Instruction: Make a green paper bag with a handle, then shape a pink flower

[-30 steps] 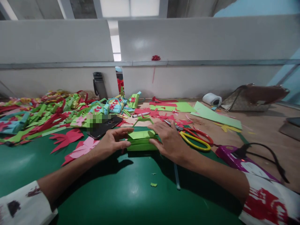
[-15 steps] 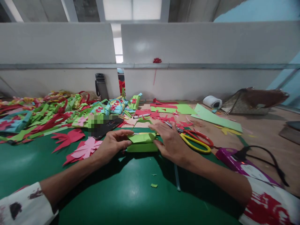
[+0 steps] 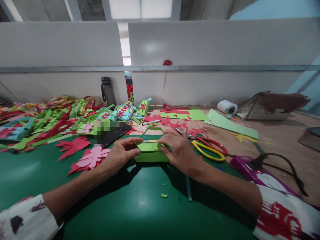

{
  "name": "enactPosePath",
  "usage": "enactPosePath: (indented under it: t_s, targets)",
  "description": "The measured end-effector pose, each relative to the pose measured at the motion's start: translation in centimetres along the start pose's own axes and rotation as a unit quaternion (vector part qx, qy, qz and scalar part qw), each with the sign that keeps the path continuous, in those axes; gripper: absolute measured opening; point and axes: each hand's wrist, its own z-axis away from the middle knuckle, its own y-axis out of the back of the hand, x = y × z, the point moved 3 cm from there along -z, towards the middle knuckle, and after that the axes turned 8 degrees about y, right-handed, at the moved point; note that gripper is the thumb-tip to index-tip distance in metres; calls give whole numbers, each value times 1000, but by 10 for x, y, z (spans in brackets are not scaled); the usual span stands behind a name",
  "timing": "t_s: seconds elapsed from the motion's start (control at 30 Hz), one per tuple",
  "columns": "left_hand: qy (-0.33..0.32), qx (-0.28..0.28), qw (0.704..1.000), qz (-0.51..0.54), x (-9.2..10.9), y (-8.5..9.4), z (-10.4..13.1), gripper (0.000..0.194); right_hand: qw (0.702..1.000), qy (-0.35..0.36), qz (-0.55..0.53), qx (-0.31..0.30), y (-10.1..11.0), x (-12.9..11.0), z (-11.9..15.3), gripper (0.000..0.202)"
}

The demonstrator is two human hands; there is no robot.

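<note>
A small green paper bag (image 3: 151, 156) with a thin looped handle lies on the green table surface (image 3: 120, 206) in front of me. My left hand (image 3: 125, 149) pinches its left end between thumb and fingers. On the right end, my right hand (image 3: 176, 146) grips the upper flap with thumb and fingertips. Part of the flap's right side is hidden behind those fingers. Scissors (image 3: 208, 150) with red and yellow handles lie just right of my right hand. A clear glue stick (image 3: 188, 188) lies below my right wrist. Pink and red paper flowers (image 3: 93, 156) sit beside my left forearm.
A heap of coloured paper bags (image 3: 52, 123) covers the back left, near a black phone (image 3: 116, 135) and a grey bottle (image 3: 108, 91). Green sheets (image 3: 231, 125), a tape roll (image 3: 227, 107), a handbag (image 3: 272, 106) and a purple power strip (image 3: 262, 175) with a cable occupy the right.
My right hand has shifted slightly left along the bag, its thumb and fingers now closed on the upper flap. My left hand stays at the left end.
</note>
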Motion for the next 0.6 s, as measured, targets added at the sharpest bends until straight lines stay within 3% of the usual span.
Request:
enactPosePath:
  t_s: [0.33, 0.6]
  targets:
    - [18, -38, 998, 35, 5, -2, 5, 50, 994, 57, 91, 7, -2, -4, 2, 13]
    - [24, -44, 997, 51, 4, -3, 4, 45, 991, 71, 110, -8, -3, -6, 4, 22]
